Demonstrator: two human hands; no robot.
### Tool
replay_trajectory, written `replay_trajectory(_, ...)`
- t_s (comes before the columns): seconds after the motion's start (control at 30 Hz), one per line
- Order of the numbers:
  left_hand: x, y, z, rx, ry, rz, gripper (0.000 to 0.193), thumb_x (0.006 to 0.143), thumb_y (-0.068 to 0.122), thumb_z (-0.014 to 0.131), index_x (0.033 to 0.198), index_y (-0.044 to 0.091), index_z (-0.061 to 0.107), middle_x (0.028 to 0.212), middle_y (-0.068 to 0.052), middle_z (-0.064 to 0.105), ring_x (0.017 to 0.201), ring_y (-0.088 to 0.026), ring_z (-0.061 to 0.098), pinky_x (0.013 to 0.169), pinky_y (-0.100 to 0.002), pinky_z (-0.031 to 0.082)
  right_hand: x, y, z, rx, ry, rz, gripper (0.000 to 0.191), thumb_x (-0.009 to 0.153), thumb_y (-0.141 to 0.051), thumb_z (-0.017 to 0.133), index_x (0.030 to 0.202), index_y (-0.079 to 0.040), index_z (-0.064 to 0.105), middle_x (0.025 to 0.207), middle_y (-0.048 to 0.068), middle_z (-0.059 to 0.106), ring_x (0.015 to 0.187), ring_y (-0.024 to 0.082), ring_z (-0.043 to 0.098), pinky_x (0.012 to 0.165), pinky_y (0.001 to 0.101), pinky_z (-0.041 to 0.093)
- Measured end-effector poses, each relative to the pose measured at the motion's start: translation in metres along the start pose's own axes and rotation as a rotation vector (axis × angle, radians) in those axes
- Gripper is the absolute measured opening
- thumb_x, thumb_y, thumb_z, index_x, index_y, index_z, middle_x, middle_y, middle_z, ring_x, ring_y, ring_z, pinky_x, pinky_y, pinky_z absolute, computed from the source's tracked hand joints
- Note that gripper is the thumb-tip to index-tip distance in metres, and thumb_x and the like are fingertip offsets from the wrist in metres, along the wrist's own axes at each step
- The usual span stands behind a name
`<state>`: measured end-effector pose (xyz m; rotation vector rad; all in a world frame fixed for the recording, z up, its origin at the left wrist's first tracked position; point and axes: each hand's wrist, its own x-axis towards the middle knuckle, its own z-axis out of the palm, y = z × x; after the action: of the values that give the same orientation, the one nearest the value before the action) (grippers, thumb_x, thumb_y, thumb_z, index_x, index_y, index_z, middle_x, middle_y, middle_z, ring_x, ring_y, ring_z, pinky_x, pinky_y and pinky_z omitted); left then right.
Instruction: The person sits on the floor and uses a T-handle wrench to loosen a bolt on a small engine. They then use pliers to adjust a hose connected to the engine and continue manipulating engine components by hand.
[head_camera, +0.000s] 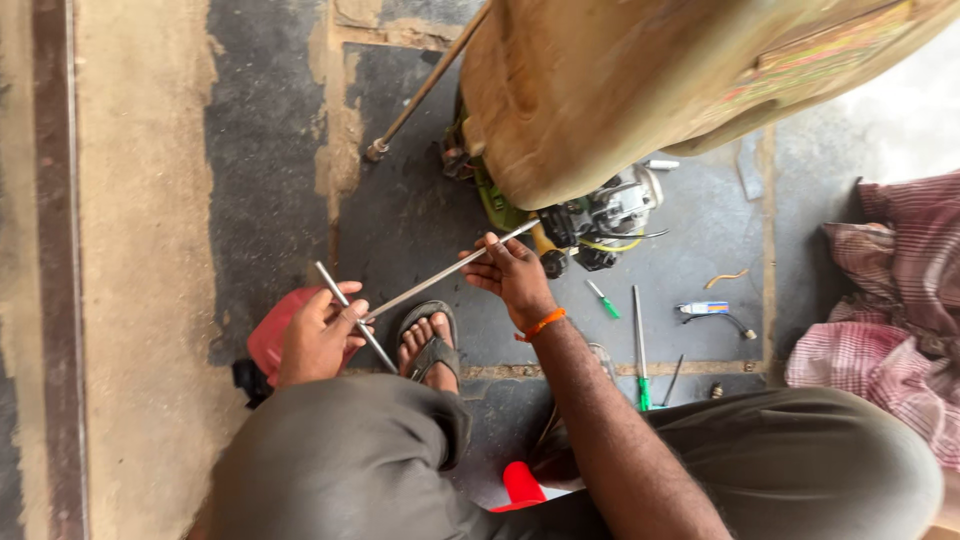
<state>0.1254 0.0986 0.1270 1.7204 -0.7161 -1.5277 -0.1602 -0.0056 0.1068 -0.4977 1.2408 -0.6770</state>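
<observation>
My left hand (318, 338) is closed on the crossbar of a steel T-handle wrench (352, 314). Its long thin shaft (440, 274) runs up and right toward a small engine (598, 222) under a big tan tank (640, 85). My right hand (515, 275), with an orange band at the wrist, rests its fingers along the shaft near the engine. My sandalled foot (430, 345) lies between the hands.
A red container (268, 335) sits under my left hand. Two green-handled screwdrivers (640, 345), a small tube (705, 309) and loose bits lie on the concrete floor at right. Striped cloth (890, 300) is heaped far right. A long rod (420, 92) leans at the top.
</observation>
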Motion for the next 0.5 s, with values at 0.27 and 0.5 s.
replay_trajectory(0.27,0.016,0.003,0.005,-0.161,-0.026,-0.073,0.039,0.099,0.018,0.063,0.135,0.002,0.061,0.094,-0.011,0.072,0.078,-0.017,0.073,0.063,-0.028,0.058,0.009,-0.004,-0.003,0.043,0.069,-0.023,0.033,0.103,-0.039,0.058,0.109,-0.006,0.061,0.104,0.015,0.077,0.088,0.020,0.074,0.081,0.0345,0.062)
replay_trajectory(0.5,0.006,0.019,0.008,-0.123,-0.128,-0.146,0.037,0.098,0.008,0.059,0.135,0.009,0.056,0.110,-0.013,0.074,0.097,-0.022,0.070,0.083,-0.033,0.059,0.008,-0.001,0.003,0.082,0.130,-0.028,0.033,0.102,-0.038,0.065,0.108,-0.006,0.062,0.098,0.014,0.074,0.083,0.018,0.075,0.077,0.0341,0.063)
